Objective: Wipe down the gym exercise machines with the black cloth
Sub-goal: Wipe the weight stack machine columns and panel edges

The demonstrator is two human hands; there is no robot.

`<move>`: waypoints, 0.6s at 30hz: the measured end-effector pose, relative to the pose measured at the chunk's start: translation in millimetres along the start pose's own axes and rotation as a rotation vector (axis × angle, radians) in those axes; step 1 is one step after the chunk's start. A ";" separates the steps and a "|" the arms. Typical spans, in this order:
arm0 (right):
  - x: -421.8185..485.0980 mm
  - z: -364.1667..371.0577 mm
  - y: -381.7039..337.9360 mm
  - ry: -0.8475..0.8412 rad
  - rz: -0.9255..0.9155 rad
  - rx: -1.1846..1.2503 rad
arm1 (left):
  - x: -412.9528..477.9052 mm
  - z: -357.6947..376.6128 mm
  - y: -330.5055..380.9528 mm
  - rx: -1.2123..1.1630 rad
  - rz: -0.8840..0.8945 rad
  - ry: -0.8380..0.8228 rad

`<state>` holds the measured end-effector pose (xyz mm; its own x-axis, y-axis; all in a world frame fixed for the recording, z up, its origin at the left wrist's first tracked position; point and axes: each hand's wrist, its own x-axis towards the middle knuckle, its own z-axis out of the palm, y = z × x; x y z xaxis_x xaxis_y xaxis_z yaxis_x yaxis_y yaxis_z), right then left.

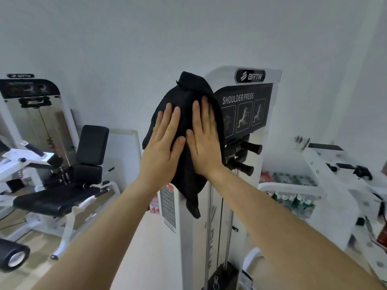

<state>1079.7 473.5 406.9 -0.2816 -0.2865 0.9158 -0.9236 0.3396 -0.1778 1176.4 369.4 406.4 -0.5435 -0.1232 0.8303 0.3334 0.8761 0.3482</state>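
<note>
Both flat, spread hands, left hand (162,147) and right hand (204,141), press the black cloth (184,97) against the shoulder press machine (247,97); the cloth looks soft, limp and light, probably best handled by palm pressure.

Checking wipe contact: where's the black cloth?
Head view, centre: the black cloth is pressed by left hand and right hand against the shoulder press tower, left of its instruction placard.

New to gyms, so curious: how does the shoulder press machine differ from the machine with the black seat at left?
The left hand and right hand press the black cloth on the shoulder press machine; the left machine is untouched. The shoulder press machine's sign is readable; the left machine's is too dim. The left machine shows a padded seat; the shoulder press machine only its tower. Both are white, badged BRTW.
</note>
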 end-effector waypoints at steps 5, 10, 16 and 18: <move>-29.6 -5.4 -3.3 -0.112 -0.027 -0.051 | -30.2 -6.2 8.4 0.067 -0.055 0.006; -64.1 -23.7 -14.5 -0.206 -0.014 0.047 | -50.9 -16.3 29.4 0.096 -0.142 0.057; -61.5 -44.2 -23.8 -0.222 0.036 0.091 | -10.0 -29.0 60.2 0.304 -0.225 0.234; -59.1 -50.1 -22.2 -0.245 0.018 0.077 | 6.5 -31.8 69.4 0.405 -0.196 0.172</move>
<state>1129.9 527.7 374.8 -0.3438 -0.4925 0.7995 -0.9324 0.2801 -0.2284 1220.5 414.5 449.8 -0.4192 -0.3494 0.8380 -0.1081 0.9356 0.3360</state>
